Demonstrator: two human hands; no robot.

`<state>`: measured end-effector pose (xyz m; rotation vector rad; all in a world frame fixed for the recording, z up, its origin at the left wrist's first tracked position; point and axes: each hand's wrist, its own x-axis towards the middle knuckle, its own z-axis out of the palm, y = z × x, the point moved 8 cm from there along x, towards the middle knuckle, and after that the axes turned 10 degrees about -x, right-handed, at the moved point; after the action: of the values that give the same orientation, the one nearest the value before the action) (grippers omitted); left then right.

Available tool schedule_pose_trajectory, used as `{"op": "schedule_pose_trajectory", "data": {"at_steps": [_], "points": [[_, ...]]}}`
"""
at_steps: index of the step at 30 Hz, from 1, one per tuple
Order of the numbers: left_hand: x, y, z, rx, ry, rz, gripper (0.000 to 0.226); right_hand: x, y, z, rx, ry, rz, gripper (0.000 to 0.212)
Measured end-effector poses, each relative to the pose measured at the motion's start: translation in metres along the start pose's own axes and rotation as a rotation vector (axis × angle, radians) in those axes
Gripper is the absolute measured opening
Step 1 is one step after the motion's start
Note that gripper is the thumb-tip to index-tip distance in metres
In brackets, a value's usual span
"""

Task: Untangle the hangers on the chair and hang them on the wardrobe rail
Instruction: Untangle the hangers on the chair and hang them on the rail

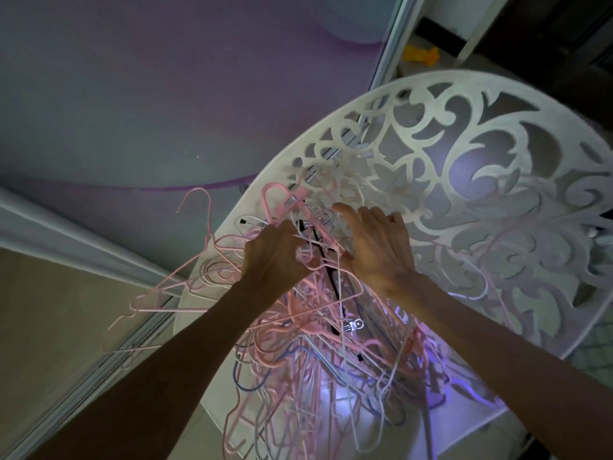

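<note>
Dim room, ornate white chair: hangers heaped just below both hands; left hand pinches a wire, right hand presses flat beside it, equally near

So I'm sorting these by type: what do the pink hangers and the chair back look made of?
The pink hangers look like thin wire with a matte, possibly velvety coating: slim, evenly bent outlines. The chair back seems rigid white painted wood or moulded plastic, cut into scrollwork; which one, I can't tell.
</note>
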<state>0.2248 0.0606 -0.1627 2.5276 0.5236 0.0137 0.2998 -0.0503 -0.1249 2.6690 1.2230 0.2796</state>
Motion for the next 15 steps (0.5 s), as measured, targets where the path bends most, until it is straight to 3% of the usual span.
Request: {"op": "schedule_pose_trajectory", "data": {"at_steps": [4, 8, 11, 15], "points": [[0.004, -0.009, 0.001, -0.068, 0.010, -0.080, 0.036, 0.010, -0.008, -0.007, -0.030, 0.040, -0.098, 0.076], [0.007, -0.014, 0.005, -0.112, 0.008, -0.143, 0.037, 0.018, -0.012, 0.001, -0.027, -0.074, -0.214, 0.079], [0.007, -0.006, 0.013, -0.118, -0.016, -0.116, 0.038, 0.027, -0.013, 0.010, 0.040, -0.204, -0.273, 0.072], [0.007, 0.001, 0.016, -0.056, -0.019, -0.034, 0.033, 0.035, -0.007, 0.010, 0.070, -0.195, -0.270, 0.073]]}}
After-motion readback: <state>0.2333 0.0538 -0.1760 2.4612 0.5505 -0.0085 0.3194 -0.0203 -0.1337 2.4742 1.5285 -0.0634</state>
